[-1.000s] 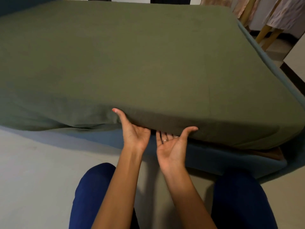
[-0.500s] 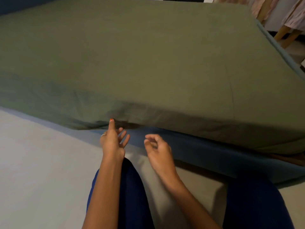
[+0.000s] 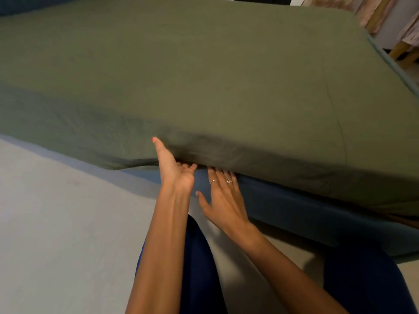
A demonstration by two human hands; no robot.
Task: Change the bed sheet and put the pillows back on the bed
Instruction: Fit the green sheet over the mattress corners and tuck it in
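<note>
Both hands have closed in on the sheet edge since 0.5 s ago, when they hung apart from it. Green bed sheet (image 3: 204, 71) covers the mattress, filling the view from 9 through 3 o'clock. Left hand (image 3: 173, 165), palm up, thumb against the sheet's side, fingers (image 3: 189, 166) pushed under its lower edge. Right hand (image 3: 223, 200) at 3 o'clock of it, palm down, fingers straight and slightly spread, tips hidden under the edge. Blue bed frame (image 3: 294, 209) below. Grey floor (image 3: 56, 223) at 8 o'clock.
</note>
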